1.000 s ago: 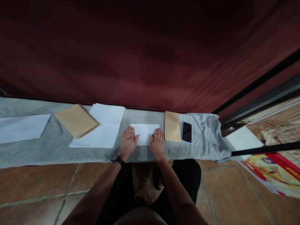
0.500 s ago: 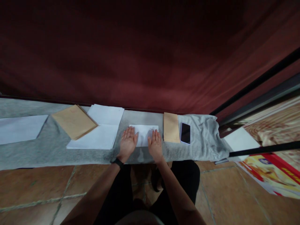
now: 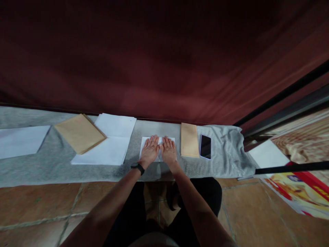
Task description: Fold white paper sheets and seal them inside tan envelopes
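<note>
A small white sheet of paper (image 3: 142, 145), perhaps folded, lies on the grey cloth directly in front of me. Palm down on its left half is my left hand (image 3: 149, 151), fingers stretched out and a black band on the wrist. My right hand (image 3: 168, 151) lies flat over the right half, also with fingers extended. The two thumbs nearly meet at the middle of the paper, and the hands cover most of it. Just right of the paper rests a brown envelope (image 3: 189, 140).
A phone (image 3: 205, 146) lies right of the envelope. To the left are large white sheets (image 3: 113, 151), a stack of brown envelopes (image 3: 80, 133) partly on them, and another white sheet (image 3: 23, 140). A dark red panel (image 3: 154, 85) rises behind the grey cloth (image 3: 161, 173).
Both hands have moved inward from the paper's side edges onto its middle, turning from palms facing up or inward to palms down. The view has shifted slightly.
</note>
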A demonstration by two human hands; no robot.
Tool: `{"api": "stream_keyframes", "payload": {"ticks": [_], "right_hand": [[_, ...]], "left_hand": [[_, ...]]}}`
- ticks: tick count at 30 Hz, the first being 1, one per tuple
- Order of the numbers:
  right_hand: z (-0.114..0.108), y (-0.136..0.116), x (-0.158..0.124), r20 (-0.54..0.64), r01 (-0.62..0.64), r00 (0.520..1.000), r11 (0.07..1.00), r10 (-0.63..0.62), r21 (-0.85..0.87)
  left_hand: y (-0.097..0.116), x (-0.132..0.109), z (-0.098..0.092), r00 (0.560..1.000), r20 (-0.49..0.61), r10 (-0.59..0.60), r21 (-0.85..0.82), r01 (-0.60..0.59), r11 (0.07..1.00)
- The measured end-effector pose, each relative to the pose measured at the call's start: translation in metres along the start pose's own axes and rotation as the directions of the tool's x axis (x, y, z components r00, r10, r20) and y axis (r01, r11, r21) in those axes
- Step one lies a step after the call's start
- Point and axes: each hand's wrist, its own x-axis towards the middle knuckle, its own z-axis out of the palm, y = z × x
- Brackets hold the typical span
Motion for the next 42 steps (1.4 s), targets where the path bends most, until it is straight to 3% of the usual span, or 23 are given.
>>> {"api": "stream_keyframes", "payload": {"ticks": [8,14,22,27,31,35,39,42], "right_hand": [[0.010,0.007,-0.002,-0.141,-0.126,0.982,0.992,0.126,0.009],[0.010,0.012,-0.009,-0.165,-0.202,0.965,0.979,0.205,0.036],[0.000,0.010,-0.048,-0.168,-0.179,0.968,0.983,0.185,0.052],[-0.018,0.007,-0.072,-0.104,-0.295,0.950,0.956,0.293,0.001],[-0.030,0.004,-0.074,-0.101,-0.363,0.927,0.932,0.361,-0.004],[-0.036,0.006,-0.066,-0.091,-0.431,0.890,0.890,0.447,0.152],[-0.040,0.017,-0.056,0.029,-0.497,0.832,0.721,0.554,0.483],[-0.043,0.025,-0.054,0.088,-0.482,0.838,0.656,0.538,0.581]], "left_hand": [[-0.017,-0.011,0.004,0.988,-0.083,-0.128,-0.001,0.128,0.992],[-0.031,-0.026,0.004,0.969,-0.156,-0.191,-0.045,0.186,0.982],[-0.031,-0.057,-0.001,0.954,-0.224,-0.198,-0.095,0.181,0.979],[-0.021,-0.079,-0.007,0.975,-0.208,-0.082,-0.063,0.071,0.996],[-0.009,-0.089,-0.005,0.986,-0.160,0.036,-0.069,-0.047,0.997],[-0.003,-0.090,-0.003,0.988,-0.138,0.072,-0.040,-0.079,0.996],[-0.001,-0.089,-0.003,0.989,-0.123,0.082,-0.013,-0.084,0.996],[0.003,-0.089,-0.004,0.992,-0.105,0.074,-0.004,-0.075,0.997]]}}
